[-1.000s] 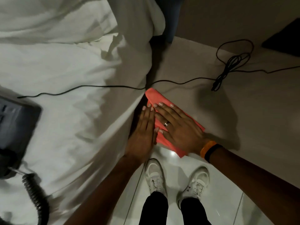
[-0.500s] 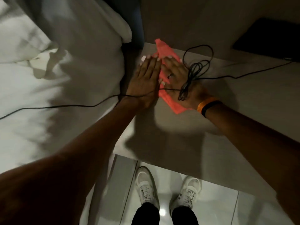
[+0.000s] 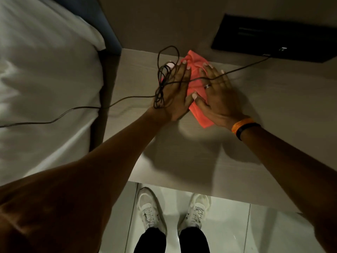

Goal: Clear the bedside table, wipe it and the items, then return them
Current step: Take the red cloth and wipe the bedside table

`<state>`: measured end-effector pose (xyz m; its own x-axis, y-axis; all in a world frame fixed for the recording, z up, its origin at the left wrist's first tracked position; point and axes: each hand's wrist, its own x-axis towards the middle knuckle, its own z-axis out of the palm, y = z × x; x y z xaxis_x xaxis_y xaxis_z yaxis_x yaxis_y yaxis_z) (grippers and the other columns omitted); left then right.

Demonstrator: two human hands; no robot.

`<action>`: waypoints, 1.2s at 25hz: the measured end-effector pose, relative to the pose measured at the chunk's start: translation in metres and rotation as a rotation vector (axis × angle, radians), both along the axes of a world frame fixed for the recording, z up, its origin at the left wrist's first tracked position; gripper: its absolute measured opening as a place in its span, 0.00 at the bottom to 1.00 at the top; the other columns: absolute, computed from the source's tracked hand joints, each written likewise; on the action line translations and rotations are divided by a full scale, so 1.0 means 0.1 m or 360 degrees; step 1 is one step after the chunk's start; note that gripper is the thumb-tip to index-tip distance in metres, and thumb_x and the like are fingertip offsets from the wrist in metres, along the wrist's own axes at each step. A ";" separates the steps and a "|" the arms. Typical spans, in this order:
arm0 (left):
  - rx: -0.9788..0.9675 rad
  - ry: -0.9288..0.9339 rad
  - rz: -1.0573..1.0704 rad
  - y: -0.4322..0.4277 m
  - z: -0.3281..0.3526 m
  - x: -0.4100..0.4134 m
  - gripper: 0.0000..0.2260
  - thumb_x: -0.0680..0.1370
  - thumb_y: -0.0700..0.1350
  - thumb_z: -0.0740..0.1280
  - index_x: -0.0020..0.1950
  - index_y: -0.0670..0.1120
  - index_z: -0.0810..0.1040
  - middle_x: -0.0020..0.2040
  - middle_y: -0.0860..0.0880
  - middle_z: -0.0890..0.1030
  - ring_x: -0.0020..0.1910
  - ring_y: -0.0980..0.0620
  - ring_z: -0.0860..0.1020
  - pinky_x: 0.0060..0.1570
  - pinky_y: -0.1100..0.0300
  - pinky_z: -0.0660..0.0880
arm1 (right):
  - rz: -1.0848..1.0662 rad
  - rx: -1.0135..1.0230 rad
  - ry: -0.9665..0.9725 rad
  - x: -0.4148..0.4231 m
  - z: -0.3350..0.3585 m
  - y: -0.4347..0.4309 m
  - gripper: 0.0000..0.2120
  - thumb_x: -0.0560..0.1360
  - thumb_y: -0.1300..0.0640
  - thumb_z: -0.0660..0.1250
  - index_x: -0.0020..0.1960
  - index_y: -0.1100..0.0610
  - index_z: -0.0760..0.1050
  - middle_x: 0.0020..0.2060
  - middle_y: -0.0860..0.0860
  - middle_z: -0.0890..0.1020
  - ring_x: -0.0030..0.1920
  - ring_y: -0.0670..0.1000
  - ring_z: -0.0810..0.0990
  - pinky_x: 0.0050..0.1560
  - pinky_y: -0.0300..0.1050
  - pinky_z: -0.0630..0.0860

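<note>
An orange-pink cloth (image 3: pixel 196 70) lies on the pale wooden bedside table (image 3: pixel 182 161), near its back edge. My left hand (image 3: pixel 175 92) and my right hand (image 3: pixel 217 95) press flat on it side by side, fingers stretched out, neither gripping it. A black cable (image 3: pixel 162 79) with a loose coil is draped over the back of my left hand. One strand crosses my right fingers toward the back right, another trails left onto the bed.
A black flat panel (image 3: pixel 277 37) sits at the back right against the wall, with the cable plugged in. The white bed (image 3: pixel 45 79) and a dark blue headboard (image 3: pixel 107 24) border the table's left. My white shoes (image 3: pixel 151 210) stand on glossy tiles below.
Both hands slid the cloth from the table's front left edge to the back, then to the right. The cable coil now lies over my left hand instead of my right.
</note>
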<state>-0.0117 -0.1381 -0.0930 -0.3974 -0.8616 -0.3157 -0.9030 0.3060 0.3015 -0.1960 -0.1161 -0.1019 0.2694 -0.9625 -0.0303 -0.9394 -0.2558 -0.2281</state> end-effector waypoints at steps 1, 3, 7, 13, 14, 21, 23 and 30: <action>-0.0194 -0.0059 -0.0120 -0.02 -0.06 -0.05 0.31 0.84 0.56 0.53 0.82 0.43 0.51 0.82 0.42 0.50 0.82 0.43 0.48 0.78 0.56 0.41 | -0.0022 -0.0013 0.0016 0.01 0.00 0.06 0.34 0.81 0.41 0.53 0.80 0.60 0.56 0.81 0.57 0.58 0.82 0.55 0.55 0.82 0.56 0.51; -0.0339 -0.0040 -0.0195 0.04 -0.07 -0.03 0.30 0.83 0.59 0.49 0.82 0.47 0.50 0.82 0.40 0.48 0.82 0.42 0.46 0.79 0.50 0.39 | -0.0009 -0.0002 0.0023 0.03 0.01 0.15 0.34 0.81 0.41 0.52 0.80 0.60 0.58 0.80 0.58 0.59 0.81 0.56 0.56 0.82 0.57 0.51; -0.0250 -0.0007 -0.0178 0.47 -0.15 0.12 0.30 0.83 0.60 0.45 0.82 0.49 0.47 0.82 0.40 0.47 0.82 0.42 0.45 0.80 0.43 0.47 | 0.0108 0.0058 0.0075 0.08 -0.02 0.44 0.33 0.82 0.43 0.50 0.81 0.59 0.54 0.81 0.58 0.57 0.82 0.56 0.53 0.82 0.57 0.50; -0.0213 0.0013 0.0134 1.53 -0.02 0.17 0.30 0.84 0.57 0.46 0.82 0.44 0.45 0.82 0.39 0.45 0.82 0.43 0.44 0.79 0.43 0.49 | 0.0429 -0.0032 0.0108 0.17 -0.05 1.08 0.32 0.82 0.43 0.47 0.82 0.57 0.50 0.82 0.57 0.53 0.83 0.54 0.50 0.80 0.59 0.54; -0.0198 -0.0001 0.0206 1.74 -0.01 0.18 0.30 0.84 0.56 0.47 0.82 0.43 0.45 0.82 0.39 0.45 0.82 0.43 0.43 0.79 0.43 0.50 | 0.0488 -0.0041 0.0080 0.20 -0.05 1.23 0.32 0.82 0.43 0.49 0.82 0.58 0.50 0.82 0.57 0.53 0.83 0.54 0.49 0.80 0.60 0.54; -0.0010 -0.0139 0.0502 2.76 0.07 0.06 0.31 0.84 0.57 0.48 0.82 0.43 0.45 0.82 0.40 0.43 0.82 0.42 0.42 0.79 0.42 0.51 | 0.0744 0.0119 -0.0025 0.24 0.01 1.92 0.32 0.83 0.43 0.48 0.82 0.57 0.49 0.82 0.55 0.52 0.83 0.54 0.48 0.81 0.59 0.53; 0.0026 -0.0183 0.0538 2.77 0.07 0.01 0.31 0.85 0.57 0.49 0.82 0.43 0.45 0.82 0.39 0.43 0.81 0.41 0.41 0.79 0.42 0.50 | 0.0778 0.0104 -0.0001 0.19 0.02 1.89 0.31 0.84 0.44 0.49 0.82 0.57 0.50 0.82 0.56 0.53 0.83 0.54 0.49 0.81 0.59 0.53; -0.0059 -0.0079 0.0466 2.33 0.04 -0.15 0.30 0.85 0.56 0.48 0.82 0.42 0.45 0.82 0.38 0.42 0.81 0.41 0.41 0.80 0.43 0.47 | 0.0740 -0.0030 0.0104 -0.01 -0.07 1.52 0.31 0.83 0.46 0.47 0.82 0.58 0.48 0.82 0.56 0.52 0.83 0.54 0.49 0.80 0.61 0.53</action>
